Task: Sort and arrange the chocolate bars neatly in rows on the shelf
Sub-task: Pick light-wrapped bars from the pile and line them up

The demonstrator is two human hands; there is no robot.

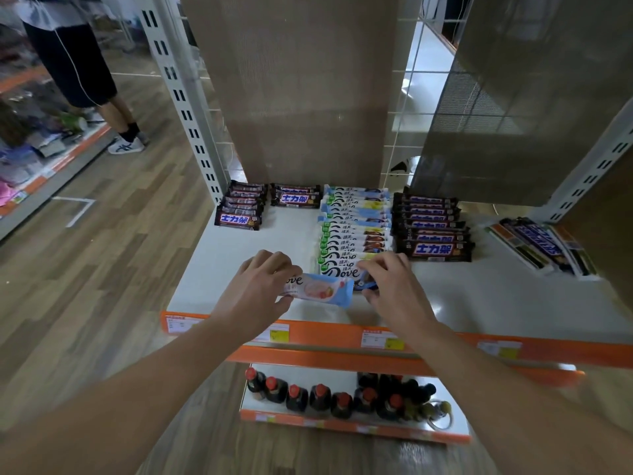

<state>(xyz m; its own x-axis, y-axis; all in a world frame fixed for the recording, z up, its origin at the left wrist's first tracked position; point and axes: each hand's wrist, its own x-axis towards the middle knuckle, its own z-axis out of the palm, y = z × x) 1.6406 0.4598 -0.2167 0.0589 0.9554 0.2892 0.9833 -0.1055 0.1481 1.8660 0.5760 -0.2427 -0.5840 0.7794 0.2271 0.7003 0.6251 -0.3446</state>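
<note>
On the white shelf point(260, 245) lie rows of chocolate bars. A long row of white and light-blue Dove bars point(354, 228) runs front to back in the middle. Dark Snickers bars form a row point(433, 228) to its right and two shorter rows point(243, 207) point(296, 197) at the back left. My left hand point(263, 286) holds a light-blue Dove bar point(322, 291) just above the shelf's front. My right hand point(394, 282) pinches the blue end of the frontmost bar point(342, 271) of the Dove row.
An open box of Snickers point(544, 245) lies at the shelf's right. The orange price rail point(342, 332) edges the front. Dark red-capped bottles point(318, 395) stand on the lower shelf. A person's legs point(113, 108) stand in the aisle at left. Brown boards point(298, 80) back the shelf.
</note>
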